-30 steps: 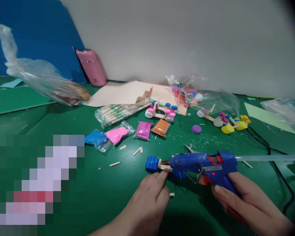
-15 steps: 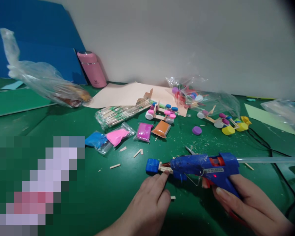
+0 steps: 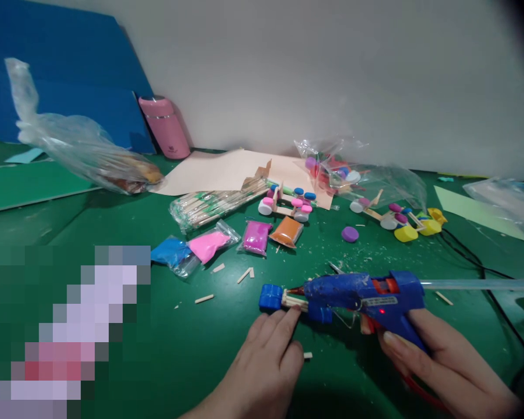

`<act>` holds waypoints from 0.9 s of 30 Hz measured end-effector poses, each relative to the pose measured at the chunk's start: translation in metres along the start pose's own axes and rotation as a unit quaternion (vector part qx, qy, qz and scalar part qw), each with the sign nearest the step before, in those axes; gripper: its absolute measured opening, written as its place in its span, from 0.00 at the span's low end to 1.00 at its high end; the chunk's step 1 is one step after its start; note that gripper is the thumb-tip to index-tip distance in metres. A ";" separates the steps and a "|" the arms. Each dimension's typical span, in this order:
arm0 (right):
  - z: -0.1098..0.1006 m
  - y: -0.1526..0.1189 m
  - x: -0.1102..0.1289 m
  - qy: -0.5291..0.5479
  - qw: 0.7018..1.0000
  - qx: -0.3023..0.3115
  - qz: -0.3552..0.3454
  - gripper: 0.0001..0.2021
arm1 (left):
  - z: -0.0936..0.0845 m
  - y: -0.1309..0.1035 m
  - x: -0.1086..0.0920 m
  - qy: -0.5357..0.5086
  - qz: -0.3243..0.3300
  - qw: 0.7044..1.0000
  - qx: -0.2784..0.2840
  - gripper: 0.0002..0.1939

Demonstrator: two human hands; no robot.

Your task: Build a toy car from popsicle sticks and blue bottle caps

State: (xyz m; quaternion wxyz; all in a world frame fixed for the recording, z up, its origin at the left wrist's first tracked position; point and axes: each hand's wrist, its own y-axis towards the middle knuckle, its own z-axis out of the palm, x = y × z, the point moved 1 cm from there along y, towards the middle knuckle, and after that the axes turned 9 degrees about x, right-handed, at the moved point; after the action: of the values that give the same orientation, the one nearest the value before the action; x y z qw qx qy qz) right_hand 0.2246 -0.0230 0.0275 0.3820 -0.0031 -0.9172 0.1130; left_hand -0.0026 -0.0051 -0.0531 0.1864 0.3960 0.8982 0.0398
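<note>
- Gripping the blue glue gun (image 3: pixel 340 291) by its handle, right hand (image 3: pixel 449 366) wrapped around it, gun at lower right of center. Red light's on, so I'd treat the nozzle (image 3: pixel 296 290) as hot.
- Gun's probably light, hard plastic; handle is the only sane hold. The long clear glue stick (image 3: pixel 475 284) poking out the back looks bendy.
- Left hand (image 3: pixel 264 355), bottom center: index fingertip touching the pale sticks (image 3: pixel 294 301), just beside the nozzle. Can't really tell if the thumb's pinching; it's hidden.
- Sticks likely weigh nothing, stiff but snappable. I'd hold them by the blue end piece (image 3: pixel 271 298).
- Edges: pointy metal tip (image 3: pixel 335 267) just behind the gun, black cord (image 3: pixel 481 267) at right.
- Best elbow room on the green counter (image 3: pixel 179 349) seems left of the left hand.
</note>
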 end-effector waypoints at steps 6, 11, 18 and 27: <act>0.001 0.001 -0.003 0.005 0.998 0.054 0.023 0.14 | -0.003 0.000 0.000 0.001 0.007 1.000 -0.003 0.10; 0.001 -0.004 -0.006 -0.025 0.997 0.070 0.034 0.14 | -0.006 0.001 0.000 0.010 0.010 1.000 -0.002 0.11; 0.001 -0.003 -0.005 -0.019 0.997 0.065 0.023 0.12 | -0.006 0.002 -0.001 0.013 0.011 1.000 -0.007 0.10; 0.001 -0.002 -0.005 -0.026 0.998 0.052 0.033 0.12 | -0.005 0.002 0.000 0.018 0.013 1.000 -0.001 0.09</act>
State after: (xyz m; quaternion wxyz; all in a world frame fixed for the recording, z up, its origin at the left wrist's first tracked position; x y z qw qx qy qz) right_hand 0.2281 -0.0260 0.0237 0.3535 -0.0106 -0.9192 0.1731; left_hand -0.0031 -0.0033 -0.0479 0.1702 0.4066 0.8962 0.0498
